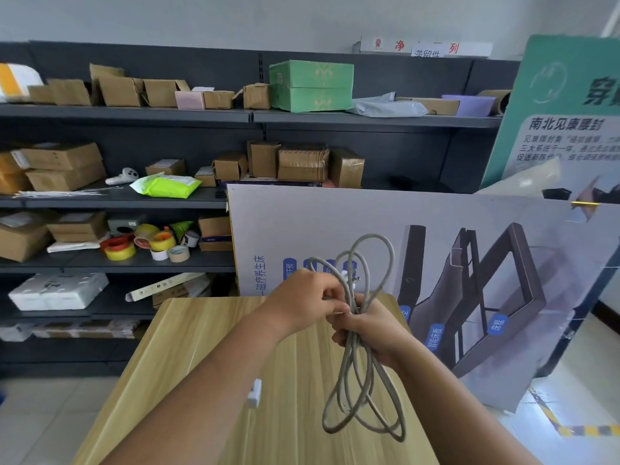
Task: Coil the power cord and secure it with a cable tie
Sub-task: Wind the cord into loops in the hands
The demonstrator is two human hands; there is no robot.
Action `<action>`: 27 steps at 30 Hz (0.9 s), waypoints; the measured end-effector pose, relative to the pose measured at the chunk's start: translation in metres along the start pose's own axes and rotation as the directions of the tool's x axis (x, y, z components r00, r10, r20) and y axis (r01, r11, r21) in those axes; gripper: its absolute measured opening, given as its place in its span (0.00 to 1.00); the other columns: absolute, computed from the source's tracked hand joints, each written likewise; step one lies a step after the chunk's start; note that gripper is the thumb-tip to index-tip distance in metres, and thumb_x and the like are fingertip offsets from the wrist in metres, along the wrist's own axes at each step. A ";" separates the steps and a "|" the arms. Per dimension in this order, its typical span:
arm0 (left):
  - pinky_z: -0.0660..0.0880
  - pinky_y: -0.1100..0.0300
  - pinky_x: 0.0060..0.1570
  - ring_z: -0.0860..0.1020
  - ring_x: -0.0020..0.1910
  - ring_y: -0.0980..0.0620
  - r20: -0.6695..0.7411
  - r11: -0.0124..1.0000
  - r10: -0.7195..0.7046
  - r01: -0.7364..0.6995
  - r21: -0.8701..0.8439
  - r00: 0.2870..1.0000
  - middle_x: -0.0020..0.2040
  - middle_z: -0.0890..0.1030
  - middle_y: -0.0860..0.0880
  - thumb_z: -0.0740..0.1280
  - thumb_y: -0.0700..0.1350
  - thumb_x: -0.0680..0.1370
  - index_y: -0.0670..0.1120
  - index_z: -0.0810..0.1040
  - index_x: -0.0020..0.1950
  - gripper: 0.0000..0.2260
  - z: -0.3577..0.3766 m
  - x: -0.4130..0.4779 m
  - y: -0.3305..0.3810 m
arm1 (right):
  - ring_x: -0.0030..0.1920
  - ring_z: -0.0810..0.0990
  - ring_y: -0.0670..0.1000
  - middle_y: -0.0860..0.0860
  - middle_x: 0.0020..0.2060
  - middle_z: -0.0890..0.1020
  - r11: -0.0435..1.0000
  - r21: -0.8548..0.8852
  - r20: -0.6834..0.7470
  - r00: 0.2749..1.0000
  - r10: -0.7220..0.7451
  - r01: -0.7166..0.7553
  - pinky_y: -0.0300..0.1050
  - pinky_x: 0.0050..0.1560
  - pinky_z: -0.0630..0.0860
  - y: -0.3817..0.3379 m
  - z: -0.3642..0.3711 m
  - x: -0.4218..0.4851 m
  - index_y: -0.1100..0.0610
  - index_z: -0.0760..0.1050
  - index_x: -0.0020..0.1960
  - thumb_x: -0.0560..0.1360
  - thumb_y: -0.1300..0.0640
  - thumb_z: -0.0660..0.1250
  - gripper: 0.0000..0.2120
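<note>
A grey power cord point(364, 391) is gathered into several loops held above a light wooden table point(188, 357). My right hand point(372, 327) is clenched around the middle of the bundle, with loops sticking up above it and hanging down below. My left hand point(303, 303) pinches the cord at the same spot, fingers against the right hand. A white plug end point(349, 276) shows just above my hands. A small white piece point(254, 393) lies on the table beside my left forearm. I cannot see a cable tie on the bundle.
Dark shelves point(127, 115) at the left and back hold cardboard boxes, tape rolls point(147, 245) and a green box point(310, 85). Thin white strips point(60, 193) lie on the second shelf. Large printed boards point(436, 236) lean behind and right of the table. Tiled floor lies around.
</note>
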State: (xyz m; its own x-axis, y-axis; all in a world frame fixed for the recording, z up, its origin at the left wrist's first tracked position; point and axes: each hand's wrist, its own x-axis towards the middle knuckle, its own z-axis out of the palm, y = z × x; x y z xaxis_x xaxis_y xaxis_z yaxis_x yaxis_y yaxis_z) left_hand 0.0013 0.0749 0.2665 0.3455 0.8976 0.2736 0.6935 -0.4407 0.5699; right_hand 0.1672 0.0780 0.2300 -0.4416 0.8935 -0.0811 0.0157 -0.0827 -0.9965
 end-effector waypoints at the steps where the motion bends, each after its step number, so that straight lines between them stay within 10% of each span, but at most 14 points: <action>1: 0.79 0.51 0.45 0.82 0.38 0.57 -0.064 0.996 -0.043 0.038 -0.083 0.997 0.38 0.85 0.53 0.75 0.51 0.70 0.50 0.81 0.42 0.07 0.000 -0.001 0.000 | 0.32 0.78 0.55 0.55 0.32 0.77 1.000 -0.030 -0.024 1.000 -0.009 0.008 0.48 0.36 0.78 -0.002 0.000 -0.001 0.61 0.78 0.45 0.72 0.65 0.72 0.04; 8: 0.71 0.57 0.34 0.72 0.29 0.55 0.036 0.897 -0.262 0.257 -0.361 0.964 0.28 0.75 0.55 0.62 0.59 0.78 0.53 0.80 0.40 0.14 0.008 -0.031 -0.048 | 0.21 0.71 0.51 0.51 0.24 0.71 0.992 0.053 -0.377 0.922 -0.086 0.114 0.47 0.28 0.74 -0.003 -0.028 0.001 0.60 0.73 0.44 0.73 0.64 0.72 0.07; 12: 0.62 0.62 0.28 0.63 0.27 0.54 -0.073 0.547 -0.441 0.204 -0.812 0.895 0.30 0.70 0.50 0.58 0.43 0.82 0.45 0.83 0.45 0.15 0.021 -0.034 -0.036 | 0.22 0.69 0.51 0.50 0.22 0.70 0.986 0.064 -0.488 0.867 -0.105 0.155 0.46 0.28 0.70 -0.008 -0.033 0.005 0.56 0.73 0.40 0.73 0.60 0.73 0.09; 23: 0.74 0.63 0.28 0.73 0.26 0.56 -0.075 0.242 -0.565 0.078 -0.967 0.822 0.30 0.73 0.49 0.63 0.38 0.80 0.36 0.78 0.53 0.07 0.003 -0.003 0.033 | 0.23 0.68 0.47 0.49 0.25 0.72 0.976 -0.030 -0.082 0.972 -0.219 0.217 0.41 0.24 0.67 0.005 0.031 -0.007 0.60 0.74 0.37 0.71 0.68 0.72 0.09; 27: 0.82 0.58 0.34 0.80 0.29 0.51 -0.063 0.170 -0.581 0.045 -0.984 0.811 0.32 0.79 0.44 0.65 0.35 0.78 0.38 0.74 0.46 0.02 0.002 -0.008 0.036 | 0.35 0.73 0.53 0.58 0.35 0.73 0.978 -0.067 0.017 0.981 -0.195 0.196 0.47 0.37 0.72 0.003 0.025 -0.008 0.63 0.76 0.45 0.68 0.67 0.73 0.09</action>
State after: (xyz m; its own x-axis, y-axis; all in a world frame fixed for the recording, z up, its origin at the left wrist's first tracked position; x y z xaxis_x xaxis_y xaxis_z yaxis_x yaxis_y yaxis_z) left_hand 0.0246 0.0522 0.2832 -0.1627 0.9848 -0.0606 -0.4889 -0.0271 0.8719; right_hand 0.1486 0.0596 0.2279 -0.4513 0.8848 0.1156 -0.0113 0.1239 -0.9922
